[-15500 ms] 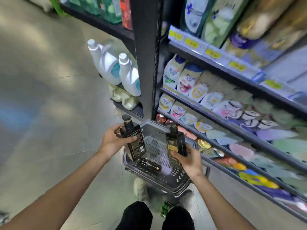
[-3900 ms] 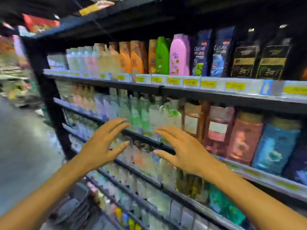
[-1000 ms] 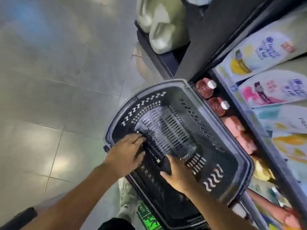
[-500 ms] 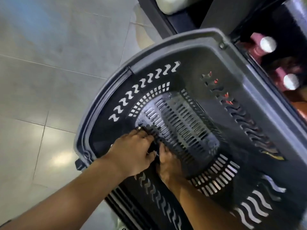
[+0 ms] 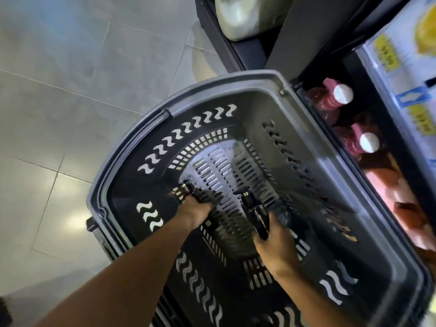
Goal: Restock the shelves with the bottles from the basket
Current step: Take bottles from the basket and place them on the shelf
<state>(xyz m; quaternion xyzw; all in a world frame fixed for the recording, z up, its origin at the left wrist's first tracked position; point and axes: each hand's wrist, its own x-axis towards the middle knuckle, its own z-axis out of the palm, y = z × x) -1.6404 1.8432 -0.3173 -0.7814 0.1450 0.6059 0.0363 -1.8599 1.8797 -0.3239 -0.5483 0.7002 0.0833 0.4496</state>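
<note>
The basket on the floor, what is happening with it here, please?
A person is reaching into the grey basket, which stands on the floor next to the shelves. The left hand grips one dark bottle and the right hand grips another dark bottle, both low inside the basket. Neither bottle is on a shelf yet.

This is a shop aisle; a grey slotted plastic shopping basket [image 5: 306,95] stands on a pale grey tiled floor [image 5: 70,90] beside dark metal retail shelving [image 5: 306,31]; yellow price labels [image 5: 387,55] line a shelf edge; pink bottles with white caps [image 5: 339,95] fill the lowest shelf; a large whitish plastic jug [image 5: 243,15] sits nearby.
</note>
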